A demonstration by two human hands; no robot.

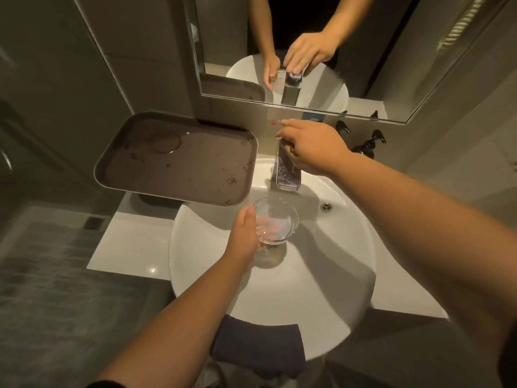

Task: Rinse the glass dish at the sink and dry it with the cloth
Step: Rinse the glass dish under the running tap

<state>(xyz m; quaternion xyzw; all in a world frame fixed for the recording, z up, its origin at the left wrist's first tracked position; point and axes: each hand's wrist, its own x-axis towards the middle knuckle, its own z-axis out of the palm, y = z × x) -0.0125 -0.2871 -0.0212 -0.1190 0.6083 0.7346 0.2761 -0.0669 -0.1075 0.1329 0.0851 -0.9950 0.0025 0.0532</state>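
A small clear glass dish [275, 219] with a short foot is held over the white round sink [321, 275], just below the spout of the chrome tap [286, 175]. My left hand [244, 233] grips the dish from its left side, thumb at the rim. My right hand [310, 147] rests on top of the tap's lever, fingers curled over it. No water stream is plainly visible. A dark folded cloth [257, 345] hangs over the sink's near rim.
A brown tray [179, 158] with water drops sits left of the tap, overlapping the sink's rim. Two dark pump bottles [366, 144] stand at the back right. A mirror [363, 51] is on the wall above. The white counter [131, 242] surrounds the sink.
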